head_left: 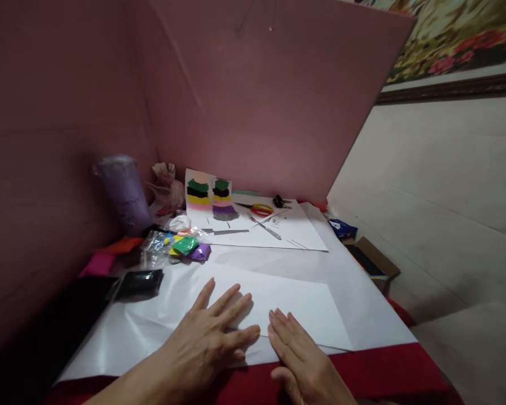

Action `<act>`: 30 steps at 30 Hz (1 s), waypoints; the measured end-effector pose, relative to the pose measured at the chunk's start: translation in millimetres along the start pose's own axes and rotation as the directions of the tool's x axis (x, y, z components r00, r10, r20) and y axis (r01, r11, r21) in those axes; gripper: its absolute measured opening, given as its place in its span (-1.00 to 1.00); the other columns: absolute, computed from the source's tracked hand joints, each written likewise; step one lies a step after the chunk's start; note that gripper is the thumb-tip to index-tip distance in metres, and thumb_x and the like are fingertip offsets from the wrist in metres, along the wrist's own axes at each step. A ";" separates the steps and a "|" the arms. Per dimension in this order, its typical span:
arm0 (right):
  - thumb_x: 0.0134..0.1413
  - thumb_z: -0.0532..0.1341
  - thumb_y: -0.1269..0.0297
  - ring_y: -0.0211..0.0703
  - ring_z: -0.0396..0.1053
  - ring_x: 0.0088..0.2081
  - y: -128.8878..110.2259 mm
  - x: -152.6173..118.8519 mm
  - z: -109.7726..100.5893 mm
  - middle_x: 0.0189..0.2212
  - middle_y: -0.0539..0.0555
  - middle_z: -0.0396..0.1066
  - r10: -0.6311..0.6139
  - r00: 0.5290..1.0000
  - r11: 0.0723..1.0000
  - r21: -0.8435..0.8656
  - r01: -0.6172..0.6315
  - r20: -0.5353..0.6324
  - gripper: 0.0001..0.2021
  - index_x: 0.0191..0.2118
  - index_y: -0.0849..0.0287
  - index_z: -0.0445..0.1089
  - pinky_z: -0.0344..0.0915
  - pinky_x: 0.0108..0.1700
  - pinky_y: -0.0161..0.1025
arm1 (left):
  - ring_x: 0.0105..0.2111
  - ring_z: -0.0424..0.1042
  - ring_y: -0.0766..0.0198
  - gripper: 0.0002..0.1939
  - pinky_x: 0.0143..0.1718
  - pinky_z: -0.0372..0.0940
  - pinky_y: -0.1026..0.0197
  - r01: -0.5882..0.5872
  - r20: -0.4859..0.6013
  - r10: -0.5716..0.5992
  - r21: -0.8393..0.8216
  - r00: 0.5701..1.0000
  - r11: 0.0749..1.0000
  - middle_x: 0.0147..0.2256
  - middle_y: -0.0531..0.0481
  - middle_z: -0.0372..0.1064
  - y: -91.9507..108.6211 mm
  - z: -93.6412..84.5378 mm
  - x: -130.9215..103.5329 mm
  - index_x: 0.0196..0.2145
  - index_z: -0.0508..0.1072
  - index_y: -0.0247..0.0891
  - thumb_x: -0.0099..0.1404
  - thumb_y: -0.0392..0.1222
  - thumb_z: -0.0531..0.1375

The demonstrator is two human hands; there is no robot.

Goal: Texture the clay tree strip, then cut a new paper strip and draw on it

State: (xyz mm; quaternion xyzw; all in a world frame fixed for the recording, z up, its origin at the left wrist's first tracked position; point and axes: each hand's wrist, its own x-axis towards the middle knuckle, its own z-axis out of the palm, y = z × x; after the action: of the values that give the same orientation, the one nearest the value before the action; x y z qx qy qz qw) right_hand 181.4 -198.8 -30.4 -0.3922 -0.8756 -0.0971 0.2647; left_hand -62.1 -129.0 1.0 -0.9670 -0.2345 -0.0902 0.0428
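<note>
- The blank white sheet (299,298) lies close to the near edge of the table (371,304), its near right corner almost at the border where the white covering gives way to red cloth (388,365).
- The left hand (206,337) is spread over the sheet's left part, fingers fanned and clasping nothing; whether the whole palm bears down cannot be told.
- The right hand (299,351) lies with its fingers together across the sheet's near edge, flat and free of any pinch.
- Uneven pressure from the two hands could skew the sheet or push its near edge out over the red cloth.
- The white covering looks rippled toward the table's left edge; if it slid or bunched, the sheet above might buckle or crease.
- Damp or stained fingertips could mark the blank face.
- Near the left edge, the black packet (140,284) sits apart from the left hand; a wide sweep of that arm might knock it. Farther back, the green packet (185,245) and purple packet (200,252) lie heaped and could slip forward if jostled.
- Toward the far edge, scissors (262,210) and a slim metal tool (267,229) rest loose on a white board (307,230); a careless reach there could risk a scratch or nick.
</note>
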 end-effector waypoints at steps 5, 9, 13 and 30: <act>0.32 0.04 0.13 0.07 0.22 0.20 1.6 -1.0 -0.7 0.12 0.30 0.34 -0.001 1.000 1.000 0.027 0.001 -0.017 -0.51 0.24 0.32 0.19 0.30 0.16 0.00 | 0.27 0.06 0.00 -0.51 0.26 -0.36 -0.31 0.055 -0.041 -0.054 0.037 0.998 0.998 0.28 0.11 0.11 -10.4 1.0 -25.1 0.20 0.20 0.23 0.35 -0.11 0.10; 0.32 0.04 0.17 0.08 0.21 0.20 2.0 -2.3 -0.8 0.12 0.31 0.33 -0.005 1.000 0.999 0.039 0.005 -0.014 -0.51 0.26 0.34 0.16 0.31 0.14 0.01 | 0.27 0.06 0.04 -0.54 0.27 -0.38 -0.26 0.134 -0.059 -0.131 0.045 0.990 0.990 0.28 0.14 0.11 -13.7 -1.6 -43.0 0.17 0.24 0.26 0.37 -0.14 0.09; 0.32 0.05 0.14 0.07 0.24 0.18 3.9 -3.7 1.0 0.12 0.27 0.34 -0.008 1.000 0.998 0.055 0.010 -0.027 -0.47 0.30 0.29 0.09 0.32 0.14 0.00 | 0.27 0.08 0.07 -0.55 0.28 -0.39 -0.26 0.202 -0.077 -0.197 0.073 0.977 0.977 0.26 0.14 0.15 -14.0 -4.2 -54.6 0.18 0.24 0.25 0.38 -0.13 0.08; 0.29 0.07 0.10 0.05 0.35 0.10 14.9 -9.4 16.0 0.07 0.23 0.40 -0.081 0.989 0.995 0.041 0.087 -0.122 -0.43 0.32 0.22 0.04 0.40 0.08 -0.08 | 0.18 0.26 0.11 -0.57 0.19 0.15 0.00 0.533 -0.091 -0.526 0.177 0.846 0.827 0.23 -0.01 0.17 -14.2 -16.1 -106.0 0.17 0.31 0.06 0.36 -0.03 0.07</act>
State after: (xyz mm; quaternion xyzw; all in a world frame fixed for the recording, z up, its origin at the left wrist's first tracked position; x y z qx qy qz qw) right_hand 191.4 -188.7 -49.4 -0.3422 -0.8758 -0.1112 0.3217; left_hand -163.7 -165.7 -3.2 -0.8532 -0.4999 -0.0935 0.1154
